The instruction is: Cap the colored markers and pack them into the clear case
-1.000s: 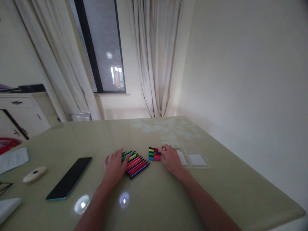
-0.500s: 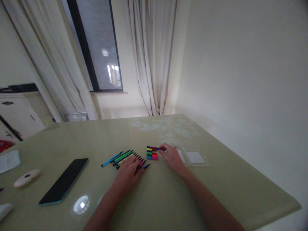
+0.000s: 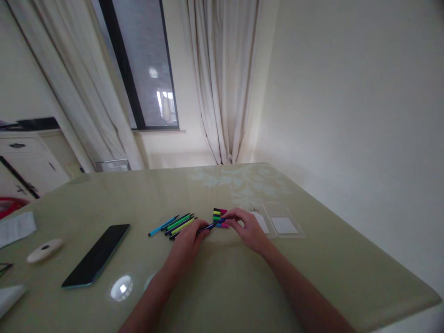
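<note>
My left hand (image 3: 188, 240) is closed around a dark felt-tip pen (image 3: 209, 227), its tip pointing right. In the fingertips of my right hand (image 3: 247, 227) is a small dark blue cap (image 3: 220, 221), which meets the pen's tip. Whether the cap is seated on the pen I cannot tell. Several uncapped felt-tip pens (image 3: 176, 225), blue, green, yellow and dark, lie side by side beyond my left hand, which hides part of them. A small group of coloured pen caps (image 3: 217, 213) lies behind the joined pen and cap.
A clear plastic case (image 3: 300, 230) lies unfolded to the right of my right hand. On the left are a black tablet or phone (image 3: 97, 256), a white oval object (image 3: 45, 251) and some paper (image 3: 17, 230). The glossy table (image 3: 333, 273) meets the wall along its right side.
My left hand has lifted the dark pen off the table beside the other pens. My right hand has brought the blue cap slightly down to its tip. The view has shifted a little.
</note>
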`<state>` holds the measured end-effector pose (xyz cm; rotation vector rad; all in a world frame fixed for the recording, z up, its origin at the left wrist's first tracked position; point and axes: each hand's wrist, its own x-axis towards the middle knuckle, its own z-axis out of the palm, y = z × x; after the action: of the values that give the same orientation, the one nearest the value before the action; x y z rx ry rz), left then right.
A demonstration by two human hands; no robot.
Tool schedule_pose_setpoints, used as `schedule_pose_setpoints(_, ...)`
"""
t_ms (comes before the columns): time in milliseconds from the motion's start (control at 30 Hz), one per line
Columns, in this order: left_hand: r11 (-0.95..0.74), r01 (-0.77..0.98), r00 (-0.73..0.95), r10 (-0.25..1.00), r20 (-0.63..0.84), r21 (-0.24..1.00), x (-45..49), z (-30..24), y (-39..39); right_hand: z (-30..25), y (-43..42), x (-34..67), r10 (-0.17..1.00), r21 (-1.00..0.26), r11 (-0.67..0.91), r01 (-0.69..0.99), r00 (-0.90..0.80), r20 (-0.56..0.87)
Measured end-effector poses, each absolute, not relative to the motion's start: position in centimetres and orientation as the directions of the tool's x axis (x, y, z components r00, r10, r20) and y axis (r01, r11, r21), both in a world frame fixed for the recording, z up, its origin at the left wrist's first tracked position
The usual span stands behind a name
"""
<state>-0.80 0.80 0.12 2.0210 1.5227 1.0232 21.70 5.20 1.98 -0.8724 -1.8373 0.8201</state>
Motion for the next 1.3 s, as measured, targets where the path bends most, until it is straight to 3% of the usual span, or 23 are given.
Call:
schedule_pose_setpoints(233,-0.379,0.601,0.175,0.922,0.346,0.703,-0.6,-0.4,0.8,1.4,5.1,21.2,0.791,-0.789,0.58,0.203,-0.372,0.486)
schedule_pose_setpoints(600,-0.361,0.576,0.152,0.929,0.337,0.734,0.2,0.1,0.2,1.7,4.7,21.1,0.835,-0.841,0.504,0.196,-0.361,0.416)
schedule_pose_setpoints(733,-0.385,0.644,0.222,0.921,0.321,0.661,0.1,0.6,-0.2,2.0,5.2,21.5,0.854,-0.861,0.461,0.214,-0.372,0.364)
schedule_pose_setpoints(833,-0.418,0.701,0.297,0.908,0.297,0.577,0.3,0.5,-0.5,1.9,6.0,22.3,0.884,-0.852,0.454,0.259,-0.248,0.396)
schedule_pose_setpoints(967,-0.483,0.719,0.424,0.874,0.235,0.5,1.2,0.1,-1.0,0.8,6.8,23.1,0.865,-0.716,0.491,0.496,-0.177,0.47)
schedule_pose_setpoints(1133,-0.519,0.712,0.522,0.842,0.138,0.473,2.0,0.2,-1.8,-0.6,6.6,21.9,0.777,-0.486,0.627,0.609,-0.439,0.452)
schedule_pose_setpoints(1300,-0.515,0.671,0.551,0.828,0.107,0.533,1.9,0.4,-2.0,-1.1,6.2,20.6,0.728,-0.35,0.683,0.642,-0.557,0.399)
